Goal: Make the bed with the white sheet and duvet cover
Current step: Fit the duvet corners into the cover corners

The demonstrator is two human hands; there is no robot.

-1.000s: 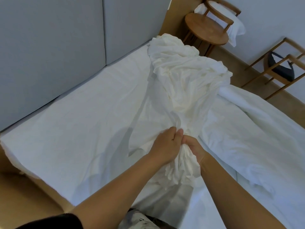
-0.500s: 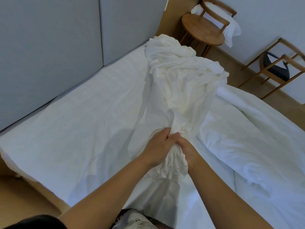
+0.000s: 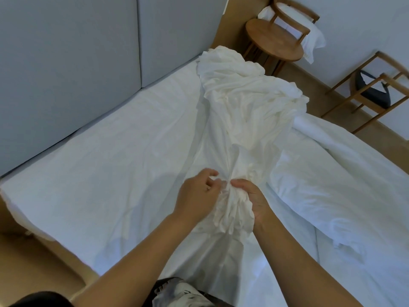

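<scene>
The white sheet is the largest thing here. It lies spread flat and only faintly creased, running from beneath both grips out to their left and away to the grey padded panels, so the first layer looks done.

On top of it lies the duvet cover, bunched into one long rumpled ridge. It starts in the grips and runs away from them to the far corner. To the right of the grips is more white bedding, loosely crumpled, probably the duvet waiting for its cover.

The right grip is clenched round the gathered near end of the cover, and pleats fan out below its fingers. Holding the bundle this way likely keeps the folds from slipping while an edge is sorted out. The left grip, touching the same bundle just beside the right, has its fingers curled and pinches a small fold at the fingertips. It is apparently feeling for a hem or a corner, so the cover is not yet opened out.

Well beyond the ridge stand a round wooden seat and a wooden chair.
</scene>
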